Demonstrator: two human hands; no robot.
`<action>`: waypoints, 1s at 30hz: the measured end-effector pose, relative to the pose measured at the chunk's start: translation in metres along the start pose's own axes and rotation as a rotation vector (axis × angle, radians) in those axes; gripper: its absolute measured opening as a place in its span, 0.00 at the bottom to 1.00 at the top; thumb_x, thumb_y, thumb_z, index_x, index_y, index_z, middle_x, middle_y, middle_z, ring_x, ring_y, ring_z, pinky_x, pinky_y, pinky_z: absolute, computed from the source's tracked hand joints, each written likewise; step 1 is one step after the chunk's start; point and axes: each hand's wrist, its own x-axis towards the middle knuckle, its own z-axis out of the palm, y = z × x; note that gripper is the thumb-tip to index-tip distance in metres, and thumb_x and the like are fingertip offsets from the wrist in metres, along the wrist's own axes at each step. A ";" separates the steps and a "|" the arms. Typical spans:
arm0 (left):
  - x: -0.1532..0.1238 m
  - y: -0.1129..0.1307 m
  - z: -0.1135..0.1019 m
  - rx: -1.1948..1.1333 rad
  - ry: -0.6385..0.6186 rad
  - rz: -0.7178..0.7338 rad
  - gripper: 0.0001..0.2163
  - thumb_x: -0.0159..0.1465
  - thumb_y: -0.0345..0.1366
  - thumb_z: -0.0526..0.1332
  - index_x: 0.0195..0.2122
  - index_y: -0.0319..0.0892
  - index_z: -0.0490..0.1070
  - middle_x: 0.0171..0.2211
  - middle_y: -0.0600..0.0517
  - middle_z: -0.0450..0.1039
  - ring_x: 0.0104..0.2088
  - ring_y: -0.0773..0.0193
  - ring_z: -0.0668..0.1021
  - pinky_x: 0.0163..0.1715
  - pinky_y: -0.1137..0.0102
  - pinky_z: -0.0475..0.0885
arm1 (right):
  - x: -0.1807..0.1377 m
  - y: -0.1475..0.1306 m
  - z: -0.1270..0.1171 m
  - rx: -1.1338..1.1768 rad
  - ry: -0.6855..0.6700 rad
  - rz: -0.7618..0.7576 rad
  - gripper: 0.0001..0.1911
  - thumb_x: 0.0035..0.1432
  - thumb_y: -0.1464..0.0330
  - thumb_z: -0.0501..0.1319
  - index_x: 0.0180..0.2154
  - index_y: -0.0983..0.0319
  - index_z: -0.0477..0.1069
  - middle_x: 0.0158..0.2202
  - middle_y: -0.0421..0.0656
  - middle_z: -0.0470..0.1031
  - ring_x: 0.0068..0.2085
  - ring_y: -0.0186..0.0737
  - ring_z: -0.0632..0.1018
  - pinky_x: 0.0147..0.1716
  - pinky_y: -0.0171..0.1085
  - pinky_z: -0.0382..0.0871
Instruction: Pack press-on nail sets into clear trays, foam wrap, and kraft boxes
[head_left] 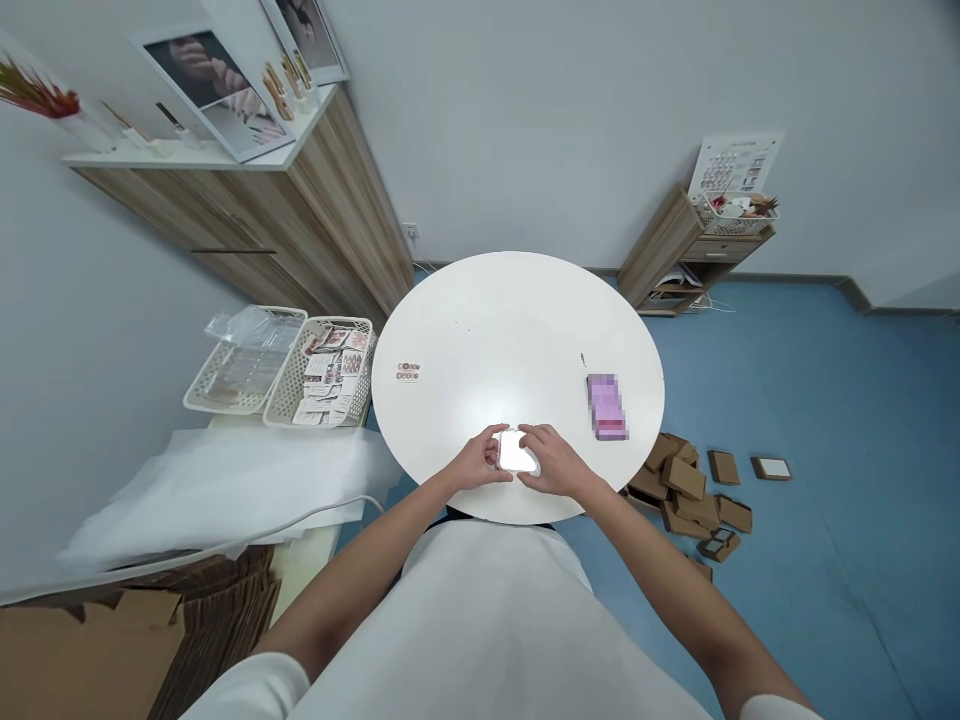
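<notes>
Near the front edge of the round white table (517,310), a small, bright white rectangular piece (517,452) is held between my two hands. My left hand (480,460) grips its left end, the thumb below and the fingers curled above. On the right end, my right hand (551,460) pinches it the same way. Glare washes out its surface, so its kind cannot be made out. To the left on the table lies a card of press-on nails (408,372). A blurred purple box (607,407) lies to the right, with a tiny dark item (583,359) just behind it.
Two white baskets stand left of the table, one with packets and cards (330,375), the other with clear plastic (251,350). White wrapping sheets (225,480) and flattened cardboard (150,630) are nearer me. Brown boxes (686,490) are heaped on the blue floor at right.
</notes>
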 end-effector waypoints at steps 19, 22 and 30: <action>-0.005 0.009 0.030 -0.314 0.069 -0.004 0.37 0.41 0.34 0.70 0.52 0.45 0.56 0.35 0.51 0.66 0.36 0.64 0.73 0.35 0.66 0.69 | -0.006 0.015 -0.010 0.233 0.066 -0.051 0.21 0.38 0.63 0.63 0.37 0.59 0.63 0.44 0.48 0.69 0.44 0.45 0.69 0.39 0.44 0.65; -0.007 0.011 0.031 -0.325 0.055 -0.009 0.37 0.41 0.34 0.70 0.52 0.45 0.56 0.36 0.50 0.67 0.36 0.64 0.73 0.35 0.65 0.69 | -0.008 0.015 -0.010 0.245 0.069 -0.039 0.20 0.38 0.63 0.63 0.37 0.58 0.63 0.43 0.47 0.69 0.43 0.45 0.69 0.39 0.44 0.66; -0.009 0.013 0.029 -0.303 0.043 0.003 0.36 0.42 0.33 0.70 0.52 0.45 0.56 0.36 0.50 0.67 0.36 0.66 0.72 0.34 0.68 0.69 | -0.010 0.011 -0.009 0.291 0.092 -0.010 0.22 0.39 0.64 0.63 0.40 0.58 0.64 0.41 0.46 0.69 0.42 0.45 0.70 0.39 0.44 0.67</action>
